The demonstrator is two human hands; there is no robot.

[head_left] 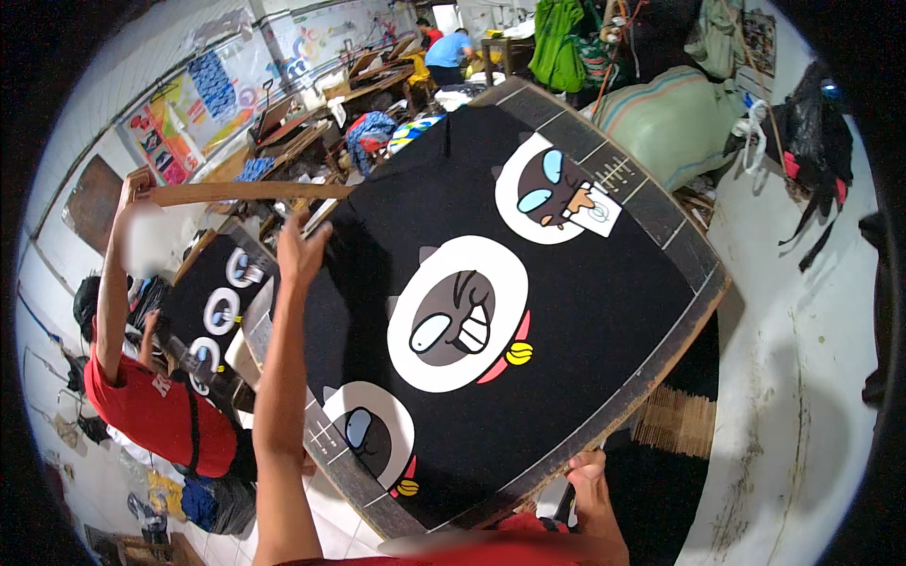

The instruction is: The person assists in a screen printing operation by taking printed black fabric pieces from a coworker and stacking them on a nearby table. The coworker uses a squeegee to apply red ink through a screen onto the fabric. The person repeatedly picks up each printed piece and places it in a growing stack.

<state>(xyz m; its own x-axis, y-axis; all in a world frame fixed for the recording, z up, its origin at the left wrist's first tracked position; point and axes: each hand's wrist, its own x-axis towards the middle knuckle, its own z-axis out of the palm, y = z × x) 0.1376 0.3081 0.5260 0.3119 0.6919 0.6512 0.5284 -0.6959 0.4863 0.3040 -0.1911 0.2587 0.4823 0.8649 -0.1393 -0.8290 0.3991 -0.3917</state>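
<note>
A large dark board is tilted in front of me, with black fabric lying over it. Three cartoon animal faces in white and grey are printed on the fabric, the middle print being the largest in view. Low on the right, my right hand grips the board's near edge, its fingers curled over the rim. My left hand is raised by the board's far left side, fingers spread and holding nothing that I can see. Just above it runs a long wooden bar.
A co-worker in a red shirt stands at left, one raised hand at the bar's end. Beyond is a second board with similar prints. A stuffed pale green sack lies behind, a white wall at right.
</note>
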